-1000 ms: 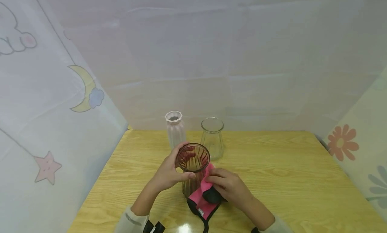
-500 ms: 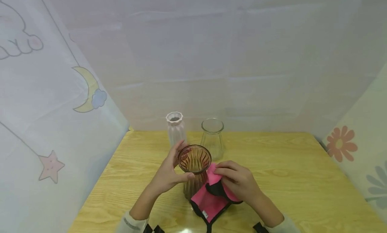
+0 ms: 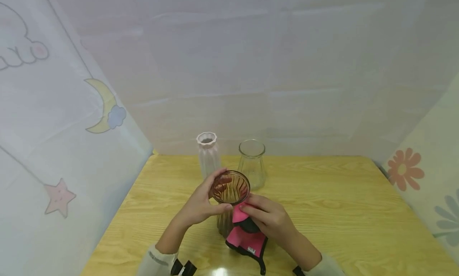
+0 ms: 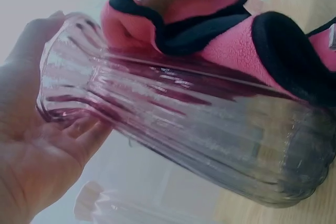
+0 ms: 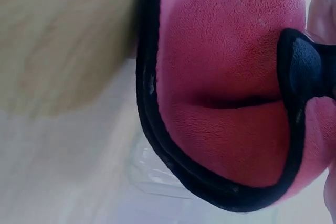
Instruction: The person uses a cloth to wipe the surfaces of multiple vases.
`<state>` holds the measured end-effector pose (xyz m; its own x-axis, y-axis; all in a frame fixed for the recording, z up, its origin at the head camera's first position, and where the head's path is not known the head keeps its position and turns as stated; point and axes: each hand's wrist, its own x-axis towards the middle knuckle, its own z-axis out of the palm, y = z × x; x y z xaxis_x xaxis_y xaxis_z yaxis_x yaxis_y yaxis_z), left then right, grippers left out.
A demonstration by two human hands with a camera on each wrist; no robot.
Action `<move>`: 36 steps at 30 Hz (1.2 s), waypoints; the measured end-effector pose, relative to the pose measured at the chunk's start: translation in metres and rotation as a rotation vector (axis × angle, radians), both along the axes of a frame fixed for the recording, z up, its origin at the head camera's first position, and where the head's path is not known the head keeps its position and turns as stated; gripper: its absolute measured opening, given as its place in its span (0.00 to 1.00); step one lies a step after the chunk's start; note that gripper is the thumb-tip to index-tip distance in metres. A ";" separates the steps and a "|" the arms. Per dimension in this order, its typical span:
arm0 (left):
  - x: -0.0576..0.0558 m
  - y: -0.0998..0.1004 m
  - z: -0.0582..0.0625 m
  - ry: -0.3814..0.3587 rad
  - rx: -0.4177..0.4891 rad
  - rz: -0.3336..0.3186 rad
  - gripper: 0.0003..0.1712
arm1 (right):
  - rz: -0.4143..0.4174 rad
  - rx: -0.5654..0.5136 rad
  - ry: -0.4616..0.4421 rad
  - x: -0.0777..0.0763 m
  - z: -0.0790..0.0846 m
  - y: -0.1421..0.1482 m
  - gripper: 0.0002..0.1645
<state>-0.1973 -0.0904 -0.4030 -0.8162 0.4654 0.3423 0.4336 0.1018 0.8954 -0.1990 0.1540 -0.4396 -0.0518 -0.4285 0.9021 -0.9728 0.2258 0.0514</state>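
Note:
A ribbed, smoky-tinted glass vase point(image 3: 225, 224) stands on the wooden table in front of me. My left hand point(image 3: 201, 202) grips it just under the flared rim, thumb on the near side and fingers round the far side. In my right hand point(image 3: 270, 218) a pink cloth with black edging point(image 3: 247, 240) is pinched and bunched against the vase's right side, just below the rim. The left wrist view shows the cloth point(image 4: 226, 40) lying along the ribbed glass point(image 4: 199, 124). Folds of cloth point(image 5: 220, 77) fill most of the right wrist view, with little of the hand showing.
Behind the held vase stand a white fluted vase point(image 3: 209, 158) at the left and a clear glass vase point(image 3: 252, 170) at the right. The wooden table point(image 3: 322, 196) reaches back to a pale hanging sheet point(image 3: 229, 69), with printed sheets at both sides.
My right hand moved away to the right with the cloth, then came back left against the vase below its rim. The cloth's hanging part shifted. My left hand keeps its grip on the vase.

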 end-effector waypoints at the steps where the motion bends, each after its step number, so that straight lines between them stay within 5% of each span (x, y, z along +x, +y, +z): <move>1: 0.001 0.001 0.000 0.001 0.002 0.018 0.53 | -0.005 0.010 -0.010 -0.001 -0.003 0.001 0.14; 11: 0.024 0.026 0.005 -0.018 -0.027 0.340 0.55 | -0.025 0.200 -0.103 -0.008 -0.028 0.023 0.17; 15: 0.030 0.033 0.005 -0.024 -0.037 0.409 0.57 | -0.044 0.294 -0.167 -0.008 -0.031 0.032 0.22; 18: 0.030 0.030 0.005 -0.043 -0.041 0.386 0.59 | -0.038 0.325 -0.233 -0.007 -0.026 0.037 0.25; 22: 0.025 0.016 0.008 -0.054 -0.052 0.291 0.61 | -0.042 0.233 -0.244 -0.004 -0.009 0.041 0.21; 28: 0.006 -0.003 0.013 0.010 -0.073 0.080 0.60 | 0.009 0.054 -0.151 -0.006 0.018 0.036 0.15; 36: -0.005 -0.006 0.007 -0.080 -0.041 -0.055 0.57 | -0.004 0.095 -0.028 -0.007 0.014 0.016 0.14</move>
